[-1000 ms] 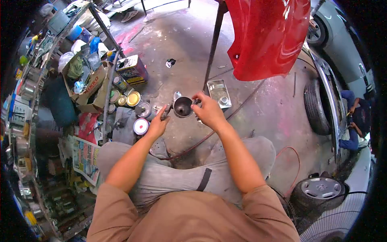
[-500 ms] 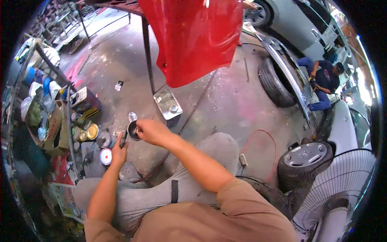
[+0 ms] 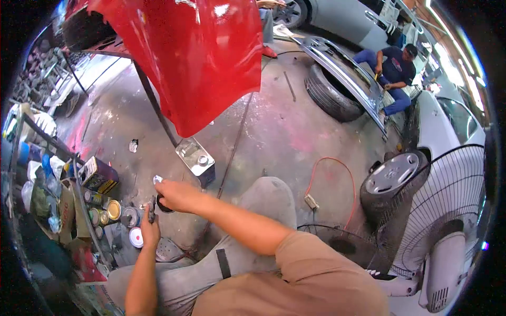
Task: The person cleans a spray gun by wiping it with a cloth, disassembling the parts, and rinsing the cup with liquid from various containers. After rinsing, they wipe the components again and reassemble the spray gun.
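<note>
Dark cup (image 3: 164, 205) sits partly hidden beneath the right hand (image 3: 178, 195), whose fingers' hold I cannot tell; beside it, the left hand's (image 3: 151, 230) fingers grasp a dark handle (image 3: 152, 214).

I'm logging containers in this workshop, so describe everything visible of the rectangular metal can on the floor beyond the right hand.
The rectangular metal can stands upright on the floor, beyond the right hand. Its shiny silvery top carries a round, pale fitting toward its near end; the side that shows is dark. Whether the fitting is capped is too small to tell. No hand touches it; whether the slanting stand leg does is unclear.
</note>
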Available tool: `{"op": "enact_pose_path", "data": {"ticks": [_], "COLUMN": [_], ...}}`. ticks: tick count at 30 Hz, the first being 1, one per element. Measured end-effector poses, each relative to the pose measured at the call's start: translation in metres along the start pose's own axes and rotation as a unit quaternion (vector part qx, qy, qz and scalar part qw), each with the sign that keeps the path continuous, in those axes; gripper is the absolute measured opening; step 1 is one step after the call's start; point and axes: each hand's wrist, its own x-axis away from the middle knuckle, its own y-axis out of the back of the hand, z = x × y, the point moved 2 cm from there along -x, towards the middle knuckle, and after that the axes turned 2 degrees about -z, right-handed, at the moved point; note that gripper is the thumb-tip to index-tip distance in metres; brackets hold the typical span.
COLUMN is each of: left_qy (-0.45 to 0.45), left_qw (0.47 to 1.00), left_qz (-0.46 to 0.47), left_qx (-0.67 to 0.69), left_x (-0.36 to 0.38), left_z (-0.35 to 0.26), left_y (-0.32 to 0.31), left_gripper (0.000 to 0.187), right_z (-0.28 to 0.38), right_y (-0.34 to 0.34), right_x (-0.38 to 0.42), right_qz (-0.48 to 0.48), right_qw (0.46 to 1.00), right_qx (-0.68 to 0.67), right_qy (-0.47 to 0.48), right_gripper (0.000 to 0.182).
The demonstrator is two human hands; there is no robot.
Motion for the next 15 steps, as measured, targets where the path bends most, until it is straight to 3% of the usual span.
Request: {"op": "enact_pose_path", "data": {"ticks": [3, 7, 10, 11, 12, 13, 14, 15], "left_qy": [-0.055, -0.068, -0.126, -0.173, -0.209, -0.189, -0.162, -0.179], "left_qw": [0.997, 0.958, 0.937, 0.946, 0.952, 0.940, 0.935, 0.930], "left_qz": [0.012, 0.009, 0.028, 0.027, 0.023, 0.055, 0.074, 0.071], "left_qx": [-0.043, -0.278, -0.323, -0.271, -0.223, -0.278, -0.308, -0.315], "left_x": [-0.014, -0.037, -0.051, -0.054, -0.051, -0.035, -0.031, -0.024], "left_z": [-0.009, -0.026, 0.015, 0.039, 0.056, 0.012, 0.013, 0.005], "left_y": [-0.005, -0.031, -0.070, -0.089, -0.097, -0.090, -0.099, -0.101], "left_gripper": [0.061, 0.061, 0.060, 0.060, 0.060, 0.062, 0.063, 0.061], "right_z": [0.001, 0.000, -0.006, -0.006, -0.024, -0.024, -0.032, -0.033], "right_y": [0.001, 0.015, 0.023, 0.020, 0.007, 0.010, 0.006, 0.002], "right_x": [0.000, 0.010, 0.014, 0.013, 0.013, 0.011, 0.013, 0.009], "right_qz": [-0.001, 0.030, 0.048, 0.067, 0.002, 0.029, 0.013, 0.042], "right_qw": [1.000, 0.999, 0.998, 0.996, 1.000, 0.998, 0.999, 0.994], "right_qx": [0.003, 0.025, 0.028, 0.023, 0.025, 0.042, 0.038, 0.075], "right_qy": [0.003, -0.003, -0.041, -0.053, 0.017, -0.034, -0.017, -0.061], "right_gripper": [0.025, 0.027, 0.026, 0.026, 0.024, 0.023, 0.021, 0.020]}}
